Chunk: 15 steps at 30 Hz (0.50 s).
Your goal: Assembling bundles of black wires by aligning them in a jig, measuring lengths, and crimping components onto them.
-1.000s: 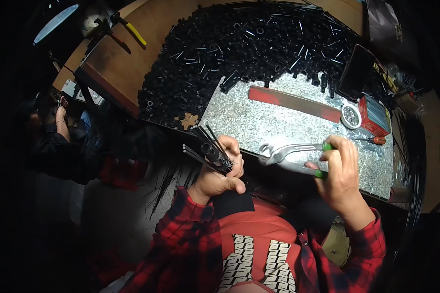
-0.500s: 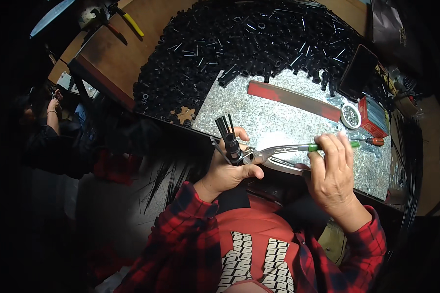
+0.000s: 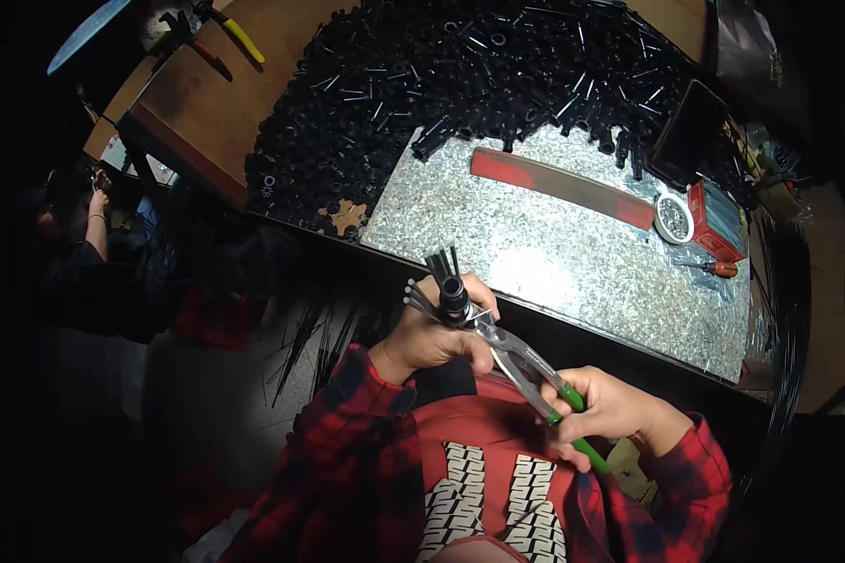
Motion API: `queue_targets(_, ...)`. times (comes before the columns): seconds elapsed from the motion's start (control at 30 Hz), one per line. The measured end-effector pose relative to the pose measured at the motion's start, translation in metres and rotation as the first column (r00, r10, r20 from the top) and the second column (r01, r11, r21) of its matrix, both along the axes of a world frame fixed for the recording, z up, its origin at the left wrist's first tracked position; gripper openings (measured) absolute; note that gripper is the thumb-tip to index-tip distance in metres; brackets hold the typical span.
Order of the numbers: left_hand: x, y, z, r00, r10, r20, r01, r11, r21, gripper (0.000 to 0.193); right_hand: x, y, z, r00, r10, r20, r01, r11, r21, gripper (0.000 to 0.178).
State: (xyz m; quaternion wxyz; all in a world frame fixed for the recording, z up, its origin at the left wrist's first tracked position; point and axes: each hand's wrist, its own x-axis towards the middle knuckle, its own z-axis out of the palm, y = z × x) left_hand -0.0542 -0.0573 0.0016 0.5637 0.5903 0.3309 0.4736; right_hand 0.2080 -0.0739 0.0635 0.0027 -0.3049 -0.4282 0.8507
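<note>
My left hand (image 3: 415, 336) is closed around a black tubular fitting (image 3: 453, 295), its round open end facing up. Several thin dark rods (image 3: 438, 263) fan out beside the fitting from the same grip. In my right hand (image 3: 610, 405) are green-handled pliers (image 3: 526, 361), the fingers wrapped around the handles. The jaws meet the lower side of the fitting next to my left thumb; exactly what lies between them is hard to make out. Both hands are in front of the bench's near edge, above my lap.
A large heap of black tubular parts (image 3: 479, 66) covers the back of the bench. On the speckled slab (image 3: 422, 216) lie a red-brown bar (image 3: 559, 190), a white bowl (image 3: 673, 218), a red box (image 3: 716, 225) and a screwdriver (image 3: 720, 269). Another person's arm (image 3: 97, 220) shows at far left.
My right hand has come down and toward me, swinging the plier handles from pointing right to slanting down toward my lap. The left hand with the fitting has shifted slightly.
</note>
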Motion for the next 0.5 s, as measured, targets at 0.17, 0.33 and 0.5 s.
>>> queue_targets(0.17,0.007,0.002,0.011,0.995,0.102,0.009,-0.101,0.993,-0.056,0.062,-0.009,-0.007,0.013,0.975,-0.119,0.188,-0.034,0.754,0.656,0.037)
queue_targets(0.33,-0.002,0.003,0.005,0.996,0.084,0.0,-0.084,0.994,-0.072,0.064,-0.005,-0.011,0.018,0.969,-0.167,0.18,-0.079,0.483,0.872,0.027)
queue_targets(0.5,-0.006,0.002,0.01,0.996,-0.037,0.08,0.042,0.997,-0.065,0.044,-0.001,-0.014,0.0,0.991,-0.129,0.041,0.13,0.991,-0.02,0.015)
